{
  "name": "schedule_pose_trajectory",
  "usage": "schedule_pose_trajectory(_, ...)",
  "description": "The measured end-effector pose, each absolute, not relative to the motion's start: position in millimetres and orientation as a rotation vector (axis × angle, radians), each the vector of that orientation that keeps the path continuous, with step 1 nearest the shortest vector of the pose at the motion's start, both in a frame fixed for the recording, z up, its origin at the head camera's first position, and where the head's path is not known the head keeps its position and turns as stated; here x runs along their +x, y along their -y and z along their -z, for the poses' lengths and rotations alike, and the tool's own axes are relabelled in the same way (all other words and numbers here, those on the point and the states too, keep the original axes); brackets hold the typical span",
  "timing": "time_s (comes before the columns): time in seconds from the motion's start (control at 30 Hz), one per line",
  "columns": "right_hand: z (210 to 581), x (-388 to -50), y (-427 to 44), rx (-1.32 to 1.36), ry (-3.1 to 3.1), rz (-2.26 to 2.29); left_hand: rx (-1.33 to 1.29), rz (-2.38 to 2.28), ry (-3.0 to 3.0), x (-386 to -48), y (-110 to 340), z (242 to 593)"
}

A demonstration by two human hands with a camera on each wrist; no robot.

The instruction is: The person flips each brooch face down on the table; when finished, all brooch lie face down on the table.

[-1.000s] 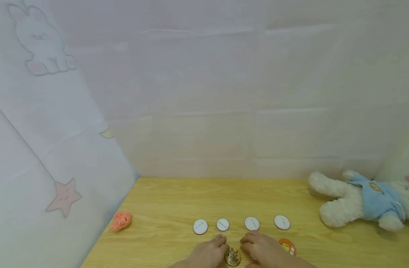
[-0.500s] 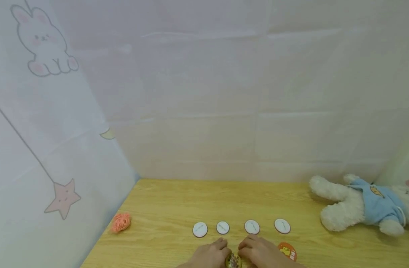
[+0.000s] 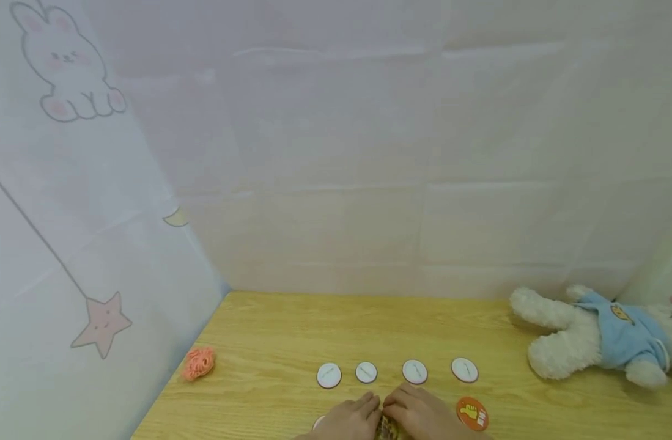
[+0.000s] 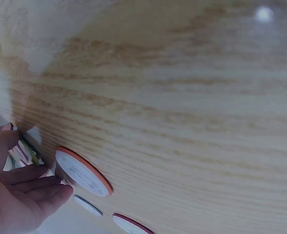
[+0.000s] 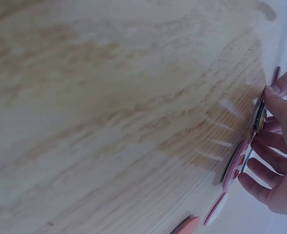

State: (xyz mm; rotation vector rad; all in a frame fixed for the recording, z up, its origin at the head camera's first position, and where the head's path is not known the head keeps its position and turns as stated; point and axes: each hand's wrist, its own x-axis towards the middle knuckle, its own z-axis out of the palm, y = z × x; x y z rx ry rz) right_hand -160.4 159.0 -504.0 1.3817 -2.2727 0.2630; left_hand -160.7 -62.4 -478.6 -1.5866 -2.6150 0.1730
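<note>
While both hands (image 3: 349, 420) (image 3: 424, 415) hold a badge (image 3: 387, 430), white discs (image 3: 415, 371) beyond

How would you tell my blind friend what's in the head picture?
A person's left hand and right hand flank a patterned badge at a wooden table. Four white discs lie beyond; a stuffed toy lies at right.

Soft, dim light prevails, with a glare spot (image 4: 264, 14) on the tabletop (image 4: 197, 122) in the left wrist view.
</note>
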Motion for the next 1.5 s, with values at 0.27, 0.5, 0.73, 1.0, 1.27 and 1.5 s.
schedule_pose_trajectory(0.27,501.5,-163.9,-159.8,1.396,2.316,-0.32,-1.602,-0.148,2.663,-162.7,63.7,472.9)
schedule_pose_trajectory(0.5,500.3,-164.5,-158.2,1.383,2.291,-0.306,-1.587,-0.127,2.595,-163.4,63.9,470.3)
schedule_pose_trajectory(0.73,493.1,-163.1,-156.5,1.35,2.316,-0.398,-1.562,-0.062,2.454,-165.1,63.5,468.6)
schedule_pose_trajectory(1.0,490.1,-163.8,-158.2,1.362,2.351,-0.451,-1.576,0.089,2.458,-165.4,65.6,468.6)
schedule_pose_trajectory(1.27,473.9,-162.0,-163.7,1.219,2.743,-0.973,-1.554,0.234,2.473,-163.9,73.0,469.7)
schedule_pose_trajectory(1.5,471.8,-158.5,-159.7,1.087,2.82,-1.585,-1.456,0.258,2.401,-163.3,71.0,470.6)
